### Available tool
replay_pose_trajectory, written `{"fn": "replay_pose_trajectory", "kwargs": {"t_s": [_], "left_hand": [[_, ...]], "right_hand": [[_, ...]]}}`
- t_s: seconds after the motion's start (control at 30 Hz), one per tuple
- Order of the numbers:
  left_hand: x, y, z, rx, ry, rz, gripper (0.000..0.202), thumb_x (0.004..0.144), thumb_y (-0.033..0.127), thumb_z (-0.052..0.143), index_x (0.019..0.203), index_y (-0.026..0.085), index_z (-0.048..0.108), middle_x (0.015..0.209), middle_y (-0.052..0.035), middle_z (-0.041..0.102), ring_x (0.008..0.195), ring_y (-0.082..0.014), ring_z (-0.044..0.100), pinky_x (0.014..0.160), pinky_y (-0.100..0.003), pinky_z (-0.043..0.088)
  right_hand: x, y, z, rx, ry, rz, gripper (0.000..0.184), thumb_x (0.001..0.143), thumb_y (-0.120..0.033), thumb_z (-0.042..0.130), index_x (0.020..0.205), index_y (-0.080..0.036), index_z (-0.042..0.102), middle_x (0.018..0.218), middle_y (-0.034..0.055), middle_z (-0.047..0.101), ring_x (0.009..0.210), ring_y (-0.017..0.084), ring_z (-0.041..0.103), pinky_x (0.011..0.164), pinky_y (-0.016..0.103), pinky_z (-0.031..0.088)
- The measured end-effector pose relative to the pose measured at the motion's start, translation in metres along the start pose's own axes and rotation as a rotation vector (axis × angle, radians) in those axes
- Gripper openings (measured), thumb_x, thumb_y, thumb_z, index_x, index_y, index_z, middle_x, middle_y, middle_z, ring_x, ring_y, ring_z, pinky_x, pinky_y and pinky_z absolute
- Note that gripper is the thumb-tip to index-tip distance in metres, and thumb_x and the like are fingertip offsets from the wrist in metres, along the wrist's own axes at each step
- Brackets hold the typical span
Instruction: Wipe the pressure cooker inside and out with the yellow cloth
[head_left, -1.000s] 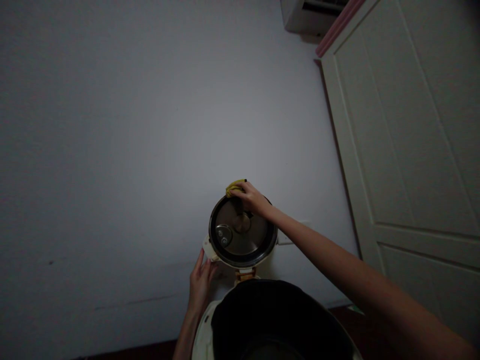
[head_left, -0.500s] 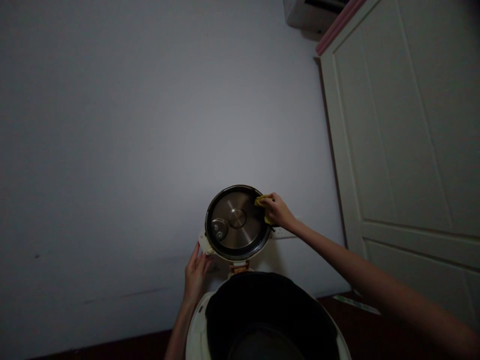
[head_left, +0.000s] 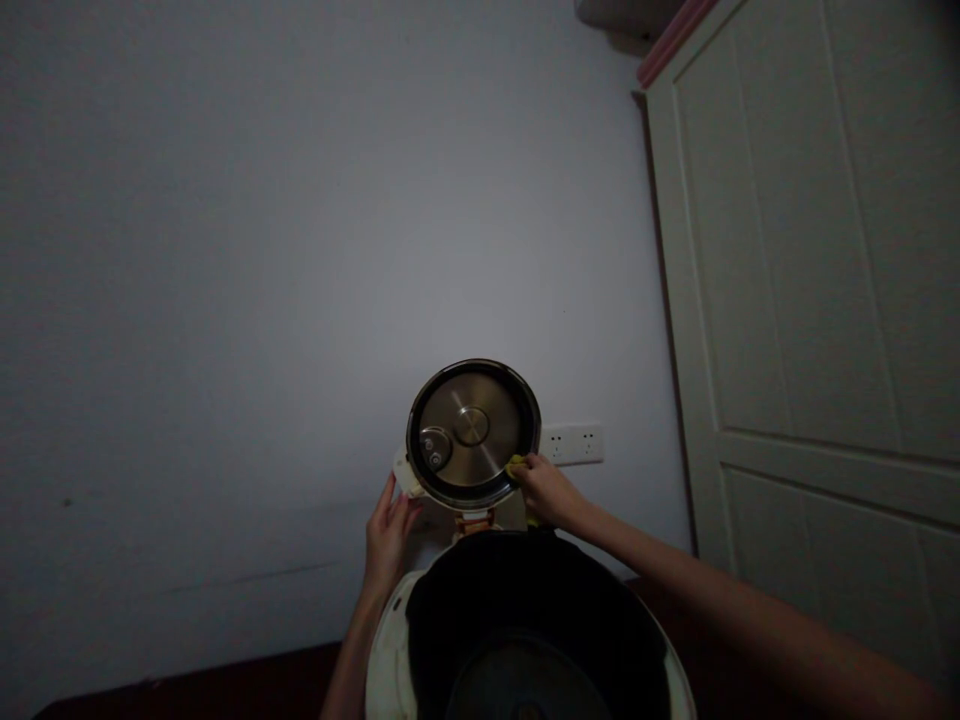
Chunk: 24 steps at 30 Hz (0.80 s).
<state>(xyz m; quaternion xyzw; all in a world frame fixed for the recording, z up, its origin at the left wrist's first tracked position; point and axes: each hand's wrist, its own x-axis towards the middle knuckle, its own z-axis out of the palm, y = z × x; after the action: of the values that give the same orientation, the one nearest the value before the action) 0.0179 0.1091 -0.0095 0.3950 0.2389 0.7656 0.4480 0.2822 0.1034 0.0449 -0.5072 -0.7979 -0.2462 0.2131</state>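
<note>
A white electric cooker (head_left: pixel 390 655) with a dark, deep inside stands below me, its round lid (head_left: pixel 499 410) raised on a hinge at the back. The lid's steel inner face, with a dark ring round it and a small valve part at left, faces me. My left hand (head_left: pixel 386 540) grips the white handle (head_left: pixel 407 475) on the lid's left side, fingers partly behind it. In my right hand (head_left: pixel 551 492), a yellow cloth (head_left: pixel 516 467) is pinched against the lower right rim of the lid. Part of the cloth hangs below the hand.
Behind the cooker rises a plain pale wall (head_left: pixel 262 250) with a white power socket (head_left: pixel 574 444) right of the lid. A white panelled door or cabinet front (head_left: pixel 795 300) stands at right. Dark red surface (head_left: pixel 247 685) shows at the bottom.
My right hand has moved the cloth down along the lid's right rim, from upper right to lower right, uncovering the socket. My left hand stays at the handle. The view has shifted slightly.
</note>
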Motion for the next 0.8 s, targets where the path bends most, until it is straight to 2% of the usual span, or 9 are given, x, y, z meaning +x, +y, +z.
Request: {"fn": "replay_pose_trajectory", "kwargs": {"t_s": [0.13, 0.23, 0.3, 0.37, 0.47, 0.6, 0.73, 0.8], "left_hand": [[-0.001, 0.0, -0.001, 0.007, -0.028, 0.03, 0.063, 0.084, 0.02, 0.061, 0.142, 0.017, 0.038, 0.116, -0.0117, 0.067, 0.092, -0.0181, 0.069, 0.092, -0.035, 0.05], [-0.001, -0.001, -0.002, 0.005, -0.026, 0.03, 0.064, 0.083, 0.022, 0.063, 0.142, 0.018, 0.037, 0.117, -0.012, 0.067, 0.092, -0.0184, 0.069, 0.094, -0.035, 0.049], [0.0, -0.002, -0.002, 0.0, -0.027, 0.028, 0.065, 0.083, 0.023, 0.063, 0.142, 0.019, 0.037, 0.122, -0.0128, 0.064, 0.097, -0.0196, 0.068, 0.094, -0.036, 0.049], [0.001, -0.003, -0.003, 0.005, -0.031, 0.027, 0.065, 0.082, 0.024, 0.064, 0.142, 0.019, 0.037, 0.125, -0.0135, 0.062, 0.101, -0.0211, 0.066, 0.094, -0.037, 0.048], [0.002, -0.004, -0.004, 0.022, -0.034, 0.022, 0.066, 0.082, 0.025, 0.065, 0.142, 0.019, 0.038, 0.126, -0.014, 0.061, 0.104, -0.0224, 0.065, 0.095, -0.039, 0.048], [0.003, -0.005, -0.004, 0.042, -0.045, 0.046, 0.065, 0.082, 0.026, 0.064, 0.141, 0.019, 0.039, 0.123, -0.0136, 0.063, 0.104, -0.0226, 0.065, 0.096, -0.039, 0.048], [0.001, -0.006, -0.003, 0.047, -0.028, 0.068, 0.062, 0.083, 0.025, 0.062, 0.141, 0.018, 0.04, 0.118, -0.012, 0.067, 0.101, -0.0212, 0.066, 0.095, -0.037, 0.049], [0.0, -0.006, -0.002, 0.045, -0.029, 0.077, 0.061, 0.084, 0.026, 0.061, 0.141, 0.019, 0.039, 0.117, -0.0111, 0.067, 0.101, -0.0206, 0.066, 0.095, -0.036, 0.049]], "right_hand": [[0.003, -0.014, 0.001, 0.007, -0.053, -0.088, 0.03, 0.077, -0.006, 0.049, 0.1, -0.012, 0.067, 0.095, 0.0129, 0.061, 0.088, 0.02, 0.057, 0.077, 0.028, 0.043], [0.008, -0.01, -0.01, 0.017, -0.066, -0.138, 0.03, 0.078, -0.006, 0.05, 0.1, -0.016, 0.068, 0.098, 0.0099, 0.059, 0.088, 0.018, 0.056, 0.077, 0.026, 0.043], [0.012, -0.001, -0.024, -0.025, 0.002, -0.152, 0.032, 0.079, -0.005, 0.051, 0.104, -0.017, 0.067, 0.106, 0.0111, 0.057, 0.093, 0.02, 0.054, 0.078, 0.029, 0.043], [0.016, 0.012, -0.038, -0.131, 0.127, -0.189, 0.034, 0.082, -0.006, 0.05, 0.111, -0.017, 0.065, 0.116, 0.0134, 0.055, 0.101, 0.024, 0.05, 0.081, 0.033, 0.044], [0.021, 0.033, -0.05, -0.305, 0.24, -0.248, 0.035, 0.086, -0.007, 0.047, 0.117, -0.014, 0.062, 0.118, 0.0151, 0.056, 0.105, 0.027, 0.046, 0.083, 0.038, 0.044], [0.017, 0.044, -0.038, -0.353, 0.203, -0.206, 0.036, 0.085, -0.004, 0.046, 0.117, -0.012, 0.062, 0.114, 0.0158, 0.06, 0.101, 0.027, 0.048, 0.083, 0.039, 0.044], [0.006, 0.027, -0.015, -0.216, 0.101, -0.113, 0.035, 0.085, -0.003, 0.045, 0.113, -0.012, 0.064, 0.105, 0.0155, 0.062, 0.1, 0.027, 0.049, 0.08, 0.035, 0.043], [0.001, 0.017, -0.007, -0.143, 0.042, -0.119, 0.033, 0.085, -0.004, 0.046, 0.108, -0.016, 0.067, 0.099, 0.0124, 0.064, 0.095, 0.023, 0.051, 0.078, 0.032, 0.043]]}}
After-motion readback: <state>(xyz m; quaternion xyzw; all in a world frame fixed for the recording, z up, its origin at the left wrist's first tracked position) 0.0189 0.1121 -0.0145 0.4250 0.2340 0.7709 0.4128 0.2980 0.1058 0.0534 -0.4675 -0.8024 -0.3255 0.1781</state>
